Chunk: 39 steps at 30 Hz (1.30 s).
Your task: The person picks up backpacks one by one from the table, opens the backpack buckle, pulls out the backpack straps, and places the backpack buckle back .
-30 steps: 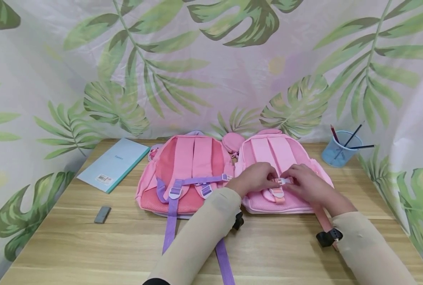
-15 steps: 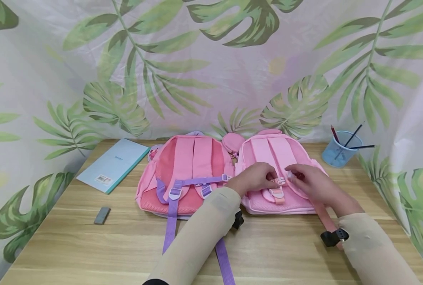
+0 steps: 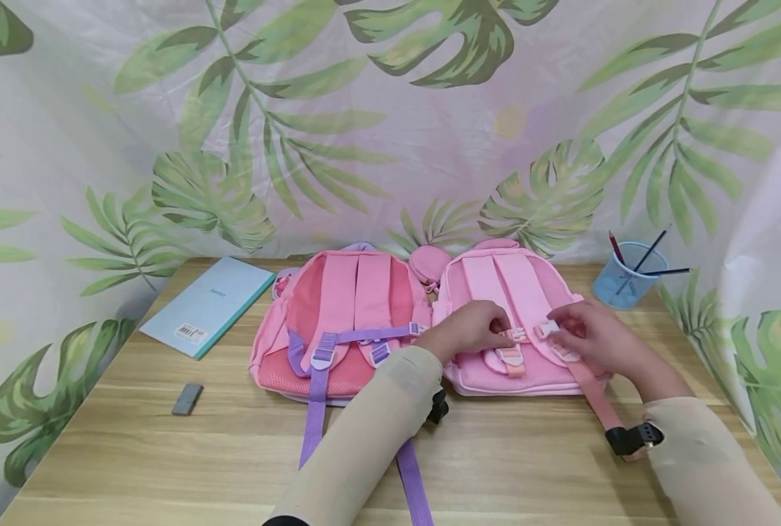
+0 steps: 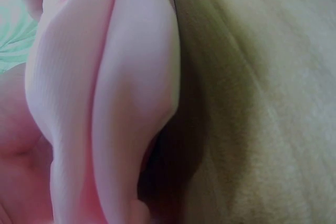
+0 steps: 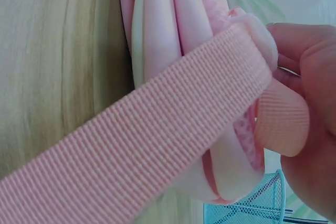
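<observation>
Face down on the table lies a light pink backpack [image 3: 495, 372], its two shoulder straps side by side. The chest-strap buckle is apart, in two pieces. My left hand [image 3: 470, 330] pinches the left buckle half [image 3: 517, 334] by the left shoulder strap. Over the right shoulder strap, my right hand [image 3: 603, 342] pinches the other, whitish buckle half [image 3: 546, 329]. A salmon webbing strap [image 5: 142, 124] hangs from the bag under the right wrist. In the left wrist view the bag's pale side [image 4: 131, 77] hides most of the left fingers.
A darker pink backpack [image 3: 278, 381] with purple straps lies left of the light one, its chest strap fastened. A blue notebook [image 3: 209, 303] and a grey eraser [image 3: 188, 399] are farther left. A blue mesh pencil cup [image 3: 627, 286] stands right, before a leaf-print curtain [image 3: 429, 161].
The buckle halves, together a second ago, have come apart. My right hand has moved right with its half, while the left hand stays nearly in place.
</observation>
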Motion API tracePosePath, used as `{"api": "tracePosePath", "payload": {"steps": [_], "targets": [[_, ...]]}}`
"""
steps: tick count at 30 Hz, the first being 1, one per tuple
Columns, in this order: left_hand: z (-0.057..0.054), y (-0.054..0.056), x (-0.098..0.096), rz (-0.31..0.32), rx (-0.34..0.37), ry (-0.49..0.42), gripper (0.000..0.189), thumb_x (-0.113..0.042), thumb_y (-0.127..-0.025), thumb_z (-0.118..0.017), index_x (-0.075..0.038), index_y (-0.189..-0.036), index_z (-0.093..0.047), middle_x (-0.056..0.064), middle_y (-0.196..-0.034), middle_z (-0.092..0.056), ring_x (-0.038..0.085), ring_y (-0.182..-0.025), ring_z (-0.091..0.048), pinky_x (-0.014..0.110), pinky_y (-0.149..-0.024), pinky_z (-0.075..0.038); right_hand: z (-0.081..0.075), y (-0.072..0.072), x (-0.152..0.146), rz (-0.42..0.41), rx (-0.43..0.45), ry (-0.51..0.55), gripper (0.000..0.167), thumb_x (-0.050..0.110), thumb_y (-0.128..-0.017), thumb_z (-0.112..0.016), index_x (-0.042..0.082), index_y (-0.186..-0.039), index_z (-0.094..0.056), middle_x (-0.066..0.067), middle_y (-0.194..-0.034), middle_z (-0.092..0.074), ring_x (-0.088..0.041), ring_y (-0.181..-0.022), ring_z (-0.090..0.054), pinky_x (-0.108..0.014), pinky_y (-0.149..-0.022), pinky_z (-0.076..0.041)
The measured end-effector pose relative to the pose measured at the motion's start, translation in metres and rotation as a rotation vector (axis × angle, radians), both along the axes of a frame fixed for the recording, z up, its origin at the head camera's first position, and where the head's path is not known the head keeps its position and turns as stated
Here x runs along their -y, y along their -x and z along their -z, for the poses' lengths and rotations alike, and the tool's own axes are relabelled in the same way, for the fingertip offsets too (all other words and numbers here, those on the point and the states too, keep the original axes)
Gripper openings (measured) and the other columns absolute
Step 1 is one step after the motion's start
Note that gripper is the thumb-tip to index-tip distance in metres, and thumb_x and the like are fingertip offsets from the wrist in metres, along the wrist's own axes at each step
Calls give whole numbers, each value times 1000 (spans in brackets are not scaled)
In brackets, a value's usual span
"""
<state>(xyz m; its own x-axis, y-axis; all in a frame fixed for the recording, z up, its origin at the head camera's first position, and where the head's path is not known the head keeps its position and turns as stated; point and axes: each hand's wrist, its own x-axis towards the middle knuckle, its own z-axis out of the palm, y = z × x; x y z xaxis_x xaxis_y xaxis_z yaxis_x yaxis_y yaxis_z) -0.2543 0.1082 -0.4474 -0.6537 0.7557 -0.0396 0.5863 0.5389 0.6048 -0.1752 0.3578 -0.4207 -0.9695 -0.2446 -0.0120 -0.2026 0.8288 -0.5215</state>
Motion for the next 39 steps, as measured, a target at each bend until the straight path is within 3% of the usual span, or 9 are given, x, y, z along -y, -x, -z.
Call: {"api": "tracePosePath", "payload": {"steps": [10, 17, 23, 27, 30, 36, 39], "targets": [[-1, -1, 1, 10, -25, 4, 18, -28, -101, -79, -11, -106, -79, -1, -94, -71, 7, -87, -60, 18, -84, -48, 1, -4, 6, -6, 2, -65, 29, 18, -102, -74, 6, -128, -73, -16, -125, -70, -40, -123, -46, -61, -103, -29], [-4, -4, 0, 23, -108, 67, 21, -33, -104, -75, -13, -109, -78, -4, -95, -66, 8, -88, -58, 20, -84, -48, 3, -4, 7, -5, -24, -74, 29, 19, -103, -72, 4, -128, -71, -16, -122, -70, -37, -117, -53, -55, -99, -30], [-12, -5, 0, 10, -172, 124, 25, -40, -105, -72, -16, -112, -77, -5, -98, -65, 9, -91, -58, 22, -82, -47, 2, -3, 14, 10, -71, -59, 24, 15, -104, -71, 1, -123, -71, -17, -115, -74, -41, -113, -63, -70, -106, -17], [-21, -6, -1, 14, -217, 148, 27, -40, -106, -70, -16, -115, -76, -4, -100, -66, 10, -93, -58, 24, -83, -48, -2, -2, 18, 50, -56, -18, 24, 13, -105, -68, 1, -125, -70, -21, -121, -74, -45, -120, -65, -72, -111, -12], [-27, -8, -1, 18, -246, 169, 27, -39, -106, -69, -16, -116, -75, -4, -103, -67, 11, -97, -59, 26, -87, -49, -4, -2, 21, 66, -32, 18, 26, 15, -106, -67, 2, -128, -70, -22, -127, -73, -47, -128, -59, -71, -112, -15], [-34, -8, -1, 38, -315, 180, 21, -34, -108, -68, -15, -116, -74, -2, -113, -71, 15, -107, -63, 29, -97, -51, -4, -2, 26, 42, 31, 92, 30, 18, -107, -67, 4, -134, -70, -20, -132, -73, -43, -129, -63, -69, -114, -43], [-37, -8, -2, 30, -336, 176, 22, -35, -108, -68, -16, -117, -74, -3, -115, -71, 16, -109, -63, 29, -97, -51, -3, -1, 27, 3, 44, 120, 34, 16, -106, -69, 1, -135, -69, -22, -134, -72, -45, -133, -61, -71, -115, -43]]}}
